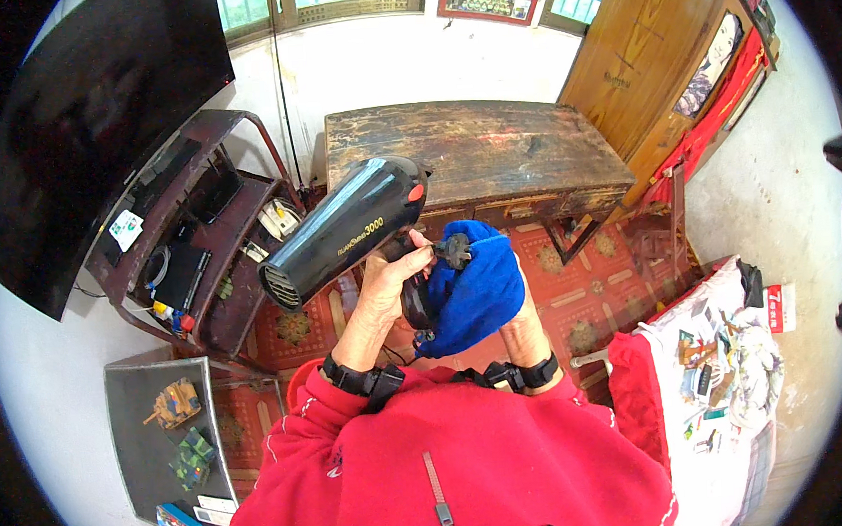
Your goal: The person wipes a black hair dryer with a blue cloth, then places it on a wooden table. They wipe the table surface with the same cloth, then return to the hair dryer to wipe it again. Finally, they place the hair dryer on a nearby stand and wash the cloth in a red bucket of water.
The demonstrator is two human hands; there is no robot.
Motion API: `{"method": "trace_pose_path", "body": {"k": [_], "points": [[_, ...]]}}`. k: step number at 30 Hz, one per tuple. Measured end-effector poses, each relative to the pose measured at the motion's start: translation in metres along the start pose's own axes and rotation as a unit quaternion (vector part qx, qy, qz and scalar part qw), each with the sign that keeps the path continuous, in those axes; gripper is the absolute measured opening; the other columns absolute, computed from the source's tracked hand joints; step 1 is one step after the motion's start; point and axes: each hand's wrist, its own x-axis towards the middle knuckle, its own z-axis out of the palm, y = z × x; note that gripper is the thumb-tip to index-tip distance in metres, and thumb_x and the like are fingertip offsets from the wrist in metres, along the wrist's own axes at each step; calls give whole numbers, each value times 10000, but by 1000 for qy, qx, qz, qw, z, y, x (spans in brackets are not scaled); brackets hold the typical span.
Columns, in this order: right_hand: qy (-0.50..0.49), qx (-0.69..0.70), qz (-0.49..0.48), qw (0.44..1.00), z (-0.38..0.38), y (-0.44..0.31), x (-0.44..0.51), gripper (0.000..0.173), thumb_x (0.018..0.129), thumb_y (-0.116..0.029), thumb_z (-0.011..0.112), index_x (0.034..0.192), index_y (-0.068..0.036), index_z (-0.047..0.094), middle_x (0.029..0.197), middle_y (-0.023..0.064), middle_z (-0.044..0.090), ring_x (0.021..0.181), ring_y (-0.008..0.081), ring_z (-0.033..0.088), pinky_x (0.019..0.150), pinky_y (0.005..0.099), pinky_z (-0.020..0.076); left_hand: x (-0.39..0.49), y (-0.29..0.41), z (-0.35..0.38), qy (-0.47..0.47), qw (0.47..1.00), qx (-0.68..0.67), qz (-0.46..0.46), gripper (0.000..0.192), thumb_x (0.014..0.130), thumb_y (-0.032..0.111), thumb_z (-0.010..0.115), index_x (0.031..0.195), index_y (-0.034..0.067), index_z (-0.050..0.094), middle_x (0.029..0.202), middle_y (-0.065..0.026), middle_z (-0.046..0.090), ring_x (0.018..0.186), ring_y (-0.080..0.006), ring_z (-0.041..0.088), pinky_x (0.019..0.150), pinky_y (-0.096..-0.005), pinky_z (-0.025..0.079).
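A black hair dryer (351, 227) with a red spot near its back end is held up before me, its grilled nozzle pointing down and left. My left hand (393, 268) grips it by the handle (416, 302), with the thumb lying across. Just past the thumb tip a dark power plug (456, 252) rests against a blue cloth (483, 299). That cloth is bunched over my right hand (525, 306), which holds it beside the handle. Most of the right hand's fingers are hidden by the cloth. Part of a dark cord shows below the handle.
Ahead stands a worn wooden desk (472, 146) with drawers. To the left are a large television (114, 122), a dark metal-framed stand (251, 293) and a low table (138, 449) with toy tanks. A bed or covered table (689, 477) with small items lies at right.
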Motion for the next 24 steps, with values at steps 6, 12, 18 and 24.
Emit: {"method": "trace_pose_path", "body": {"k": [6,12,18,24], "points": [[75,233,28,969,-2,-7,-11,256,832,-126,666,1060,-12,643,1077,100,650,971,208,614,856,356,488,-10,0,6,-29,999,24,-17,177,790,134,740,882,75,601,766,-23,605,683,-124,586,634,-254,466],[112,68,-109,985,-17,-18,-30,166,728,-88,741,829,-67,611,928,83,622,869,266,580,788,406,461,-20,6,23,-8,994,101,-45,121,803,89,712,853,74,603,753,-14,605,658,-117,575,631,-244,452],[20,-206,-254,945,-45,-26,-40,202,770,-113,711,928,-49,602,975,118,605,955,314,564,850,426,446,-30,3,43,-13,991,102,-80,123,809,106,719,854,75,608,773,-10,605,685,-109,569,641,-242,447],[143,-115,-205,962,-51,-19,-57,242,786,-161,701,975,-55,593,944,93,620,902,278,595,798,410,471,-35,-9,59,-25,989,115,-88,137,795,99,721,858,75,602,736,-32,607,621,-115,565,591,-236,441]]}}
